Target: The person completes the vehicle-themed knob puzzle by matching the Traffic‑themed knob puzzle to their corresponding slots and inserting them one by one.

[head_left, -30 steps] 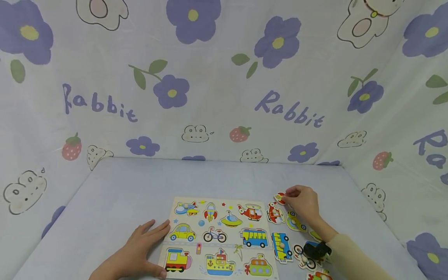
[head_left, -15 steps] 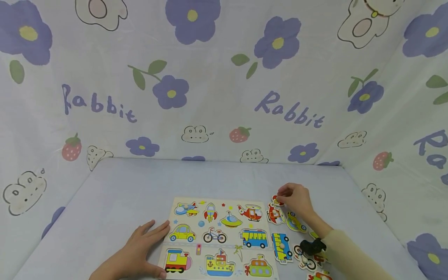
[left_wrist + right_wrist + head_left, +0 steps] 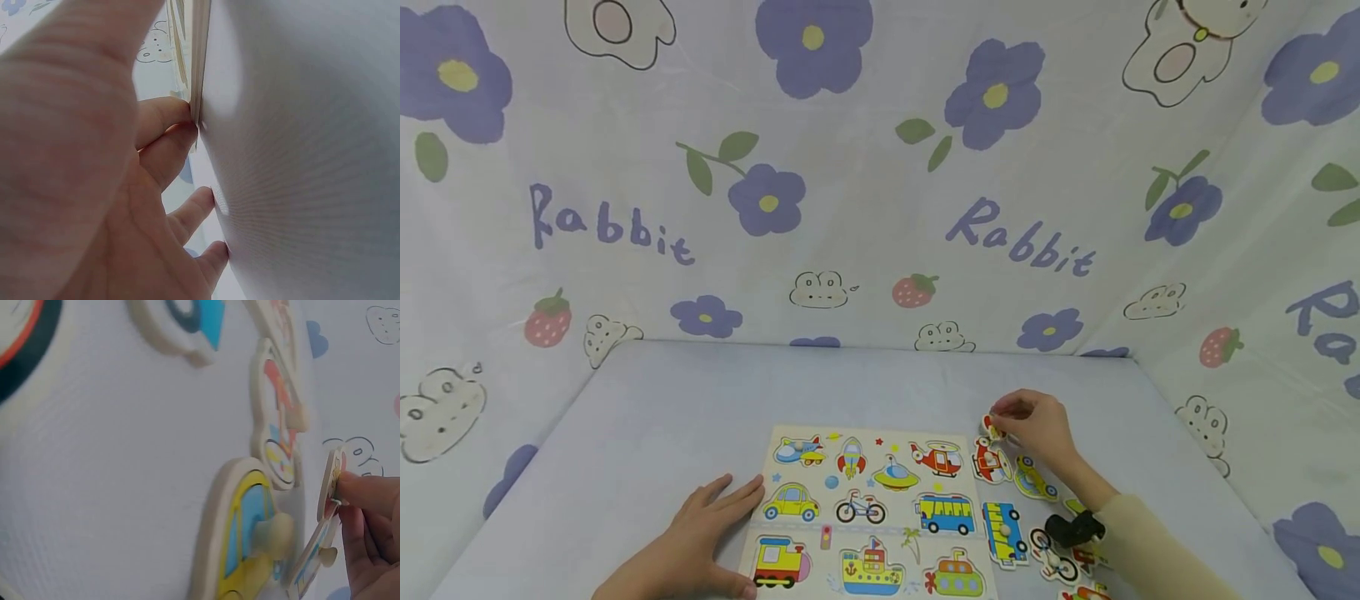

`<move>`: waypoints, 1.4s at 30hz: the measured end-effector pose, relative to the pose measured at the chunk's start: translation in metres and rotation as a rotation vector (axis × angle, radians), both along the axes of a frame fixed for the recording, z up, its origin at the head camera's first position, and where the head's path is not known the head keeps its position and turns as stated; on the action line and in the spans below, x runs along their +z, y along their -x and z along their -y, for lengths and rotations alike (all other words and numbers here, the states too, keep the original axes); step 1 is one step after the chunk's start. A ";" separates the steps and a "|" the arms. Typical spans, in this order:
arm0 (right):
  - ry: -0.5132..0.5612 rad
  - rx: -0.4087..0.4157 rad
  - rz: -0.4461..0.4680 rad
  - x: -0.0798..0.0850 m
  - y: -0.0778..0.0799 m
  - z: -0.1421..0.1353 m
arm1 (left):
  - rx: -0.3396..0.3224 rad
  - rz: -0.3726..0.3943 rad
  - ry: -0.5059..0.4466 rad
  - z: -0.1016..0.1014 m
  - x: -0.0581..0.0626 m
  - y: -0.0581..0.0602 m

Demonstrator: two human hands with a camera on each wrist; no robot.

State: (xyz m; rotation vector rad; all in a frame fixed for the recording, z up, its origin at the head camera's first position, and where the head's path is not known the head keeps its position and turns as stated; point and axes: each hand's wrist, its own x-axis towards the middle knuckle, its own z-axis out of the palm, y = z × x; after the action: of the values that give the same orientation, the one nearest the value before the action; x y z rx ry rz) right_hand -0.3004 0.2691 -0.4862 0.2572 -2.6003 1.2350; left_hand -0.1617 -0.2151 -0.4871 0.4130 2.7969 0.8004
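Observation:
In the head view, my left hand [image 3: 703,537] rests at the left edge of a wooden puzzle board [image 3: 829,527] printed with vehicles. The left wrist view shows its fingertips touching the board's edge and the table. My right hand [image 3: 1039,429] pinches a small red and yellow puzzle piece [image 3: 990,427] beyond the board's right corner. That piece [image 3: 331,481] is tilted up in the right wrist view, its picture partly hidden by fingers. Just below it is another knobbed piece [image 3: 309,562] with blue on it. A red helicopter piece [image 3: 990,461] lies close by.
Right of the board lie a yellow car piece [image 3: 1036,479], a blue bus piece [image 3: 1003,533], a bicycle piece [image 3: 1054,557] and several partly hidden pieces. A knobbed airplane piece [image 3: 799,450] sits in the board. A patterned cloth [image 3: 865,208] hangs behind the table.
My right hand has shifted a little to the left with the red and yellow piece, closer to the helicopter piece. The left hand and the board stay put.

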 end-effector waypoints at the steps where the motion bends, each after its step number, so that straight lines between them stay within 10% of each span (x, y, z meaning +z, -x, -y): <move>1: 0.016 0.009 0.001 0.001 0.000 -0.001 | 0.001 -0.003 0.001 0.000 0.000 -0.001; 15: 0.206 0.051 0.073 0.005 0.005 0.003 | -0.028 -0.027 -0.008 0.001 -0.003 -0.001; 42: 0.252 0.067 0.061 0.019 0.007 0.016 | -0.070 -0.041 0.006 0.002 -0.001 0.001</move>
State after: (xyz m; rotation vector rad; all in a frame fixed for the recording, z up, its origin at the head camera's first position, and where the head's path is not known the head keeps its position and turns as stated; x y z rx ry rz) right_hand -0.3074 0.2529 -0.4675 0.2637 -2.4684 1.5996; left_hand -0.1622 -0.2173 -0.4879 0.5288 2.8050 0.7763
